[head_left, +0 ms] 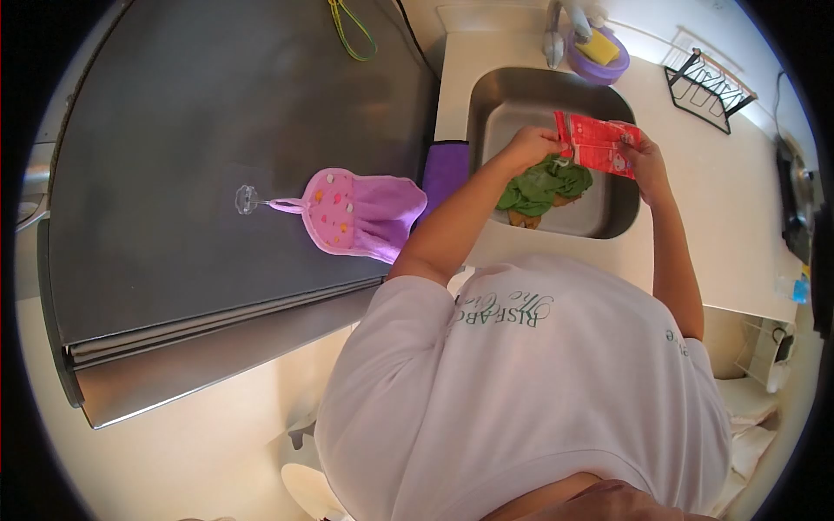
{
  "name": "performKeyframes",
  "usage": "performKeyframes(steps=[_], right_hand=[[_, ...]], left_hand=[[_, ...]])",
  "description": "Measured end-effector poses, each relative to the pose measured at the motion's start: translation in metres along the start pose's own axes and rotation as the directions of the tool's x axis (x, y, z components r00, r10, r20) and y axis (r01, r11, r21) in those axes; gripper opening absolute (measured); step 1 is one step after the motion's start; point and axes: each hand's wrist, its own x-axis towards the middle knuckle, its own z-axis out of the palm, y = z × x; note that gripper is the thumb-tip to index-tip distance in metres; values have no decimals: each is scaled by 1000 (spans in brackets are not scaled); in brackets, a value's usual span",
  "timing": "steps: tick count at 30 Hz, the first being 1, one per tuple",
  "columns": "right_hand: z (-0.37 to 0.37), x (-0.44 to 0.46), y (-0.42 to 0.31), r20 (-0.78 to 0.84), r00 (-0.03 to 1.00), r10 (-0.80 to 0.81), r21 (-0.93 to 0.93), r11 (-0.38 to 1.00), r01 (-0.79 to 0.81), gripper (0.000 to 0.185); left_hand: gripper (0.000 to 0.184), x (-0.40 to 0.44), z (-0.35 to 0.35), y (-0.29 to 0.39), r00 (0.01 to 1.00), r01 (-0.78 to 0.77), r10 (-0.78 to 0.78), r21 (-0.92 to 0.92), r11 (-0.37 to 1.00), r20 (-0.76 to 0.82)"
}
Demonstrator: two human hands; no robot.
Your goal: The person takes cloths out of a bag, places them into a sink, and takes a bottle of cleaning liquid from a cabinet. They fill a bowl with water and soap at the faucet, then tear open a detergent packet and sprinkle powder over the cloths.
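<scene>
A red plastic packet (599, 143) with pale print is stretched between my two hands above the sink (521, 104). My left hand (533, 148) pinches its left end. At the opposite end, the fingers of my right hand (647, 167) are closed on its edge. Below the packet, a crumpled green cloth (543, 187) lies in the steel basin, with something brownish (524, 220) showing under it. The packet hides part of the basin, and I cannot tell what is inside it.
A faucet (556, 39) and a purple bowl (599, 68) with a yellow sponge (599, 47) stand behind the sink. A black wire rack (708, 91) is on the right counter. To the left, a pink towel (365, 213) hangs from a clear hook (248, 200) on the fridge.
</scene>
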Motion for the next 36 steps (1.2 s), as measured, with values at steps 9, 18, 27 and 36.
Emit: performKeyframes(steps=[9, 18, 27, 36], right_hand=[[40, 19, 14, 69, 997, 24, 86, 996, -30, 28], [73, 25, 14, 89, 996, 31, 0, 1000, -31, 28], [64, 17, 17, 55, 994, 92, 84, 992, -97, 28], [37, 11, 29, -10, 993, 118, 107, 987, -116, 26]], left_hand=[[17, -7, -48, -2, 998, -28, 31, 55, 998, -57], [18, -16, -61, -20, 971, -13, 34, 89, 996, -237], [21, -16, -61, -22, 988, 69, -56, 85, 994, -144], [23, -27, -43, -16, 993, 115, -116, 31, 993, 21]])
